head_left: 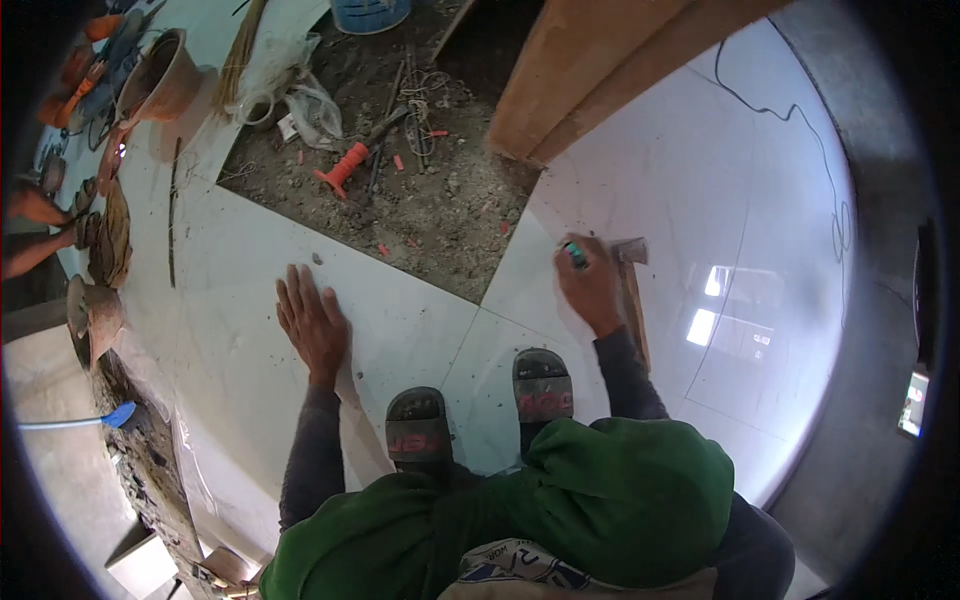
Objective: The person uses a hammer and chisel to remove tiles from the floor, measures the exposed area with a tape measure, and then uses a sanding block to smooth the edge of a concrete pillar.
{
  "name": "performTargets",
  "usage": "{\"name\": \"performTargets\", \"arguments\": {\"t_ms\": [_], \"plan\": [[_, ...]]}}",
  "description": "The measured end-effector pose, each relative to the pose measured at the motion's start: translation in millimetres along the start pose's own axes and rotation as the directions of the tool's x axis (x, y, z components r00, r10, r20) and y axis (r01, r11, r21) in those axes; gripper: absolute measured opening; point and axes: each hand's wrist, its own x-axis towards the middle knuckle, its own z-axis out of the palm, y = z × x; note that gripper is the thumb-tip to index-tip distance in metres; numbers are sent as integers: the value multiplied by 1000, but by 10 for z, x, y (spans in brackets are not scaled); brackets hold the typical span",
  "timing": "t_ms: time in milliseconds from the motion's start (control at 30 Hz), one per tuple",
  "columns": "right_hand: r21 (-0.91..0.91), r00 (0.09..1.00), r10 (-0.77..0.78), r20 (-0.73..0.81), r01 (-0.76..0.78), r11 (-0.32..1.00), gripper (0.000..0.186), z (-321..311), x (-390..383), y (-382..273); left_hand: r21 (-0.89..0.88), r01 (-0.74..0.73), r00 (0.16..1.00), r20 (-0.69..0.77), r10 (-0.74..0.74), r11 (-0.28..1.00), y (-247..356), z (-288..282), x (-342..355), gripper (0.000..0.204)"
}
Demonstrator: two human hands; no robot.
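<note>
My left hand (314, 322) lies flat on the white tile floor (400, 325), fingers stretched out, with nothing in it. Over the tiles to the right, my right hand (590, 286) is closed round a small green-and-dark thing (575, 254); its kind is mostly hidden by the fingers. Just right of that hand rests a hatchet (634, 300) with a wooden handle. Ahead of both hands, bare grey soil (440, 225) shows where the tiling stops. On it lie an orange-gripped chisel (347, 170), dark metal tools and small red bits.
A wooden post or frame (590, 85) stands at the soil's right edge. Farther back are a blue bucket (368, 12), clear plastic bags (315, 110) and a broom (242, 50). Clay-coloured pots (158, 85) and another person's hands (40, 230) are at left. A cable (800, 115) crosses the right tiles.
</note>
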Motion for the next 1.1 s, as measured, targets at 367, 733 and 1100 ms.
{"name": "performTargets", "arguments": {"t_ms": [367, 733, 1100], "plan": [[-318, 921, -284, -268, 194, 928, 55, 238, -195, -138, 249, 347, 936, -32, -350, 904, 317, 71, -126, 63], [-150, 904, -403, 142, 422, 894, 57, 803, -878, -246, -559, 34, 963, 240, 123, 828, 1387, 213, -43, 64], [-223, 887, -419, 195, 456, 862, 55, 726, -784, -285, -144, 131, 991, 36, -127, 981, 644, 22, -458, 64]]}}
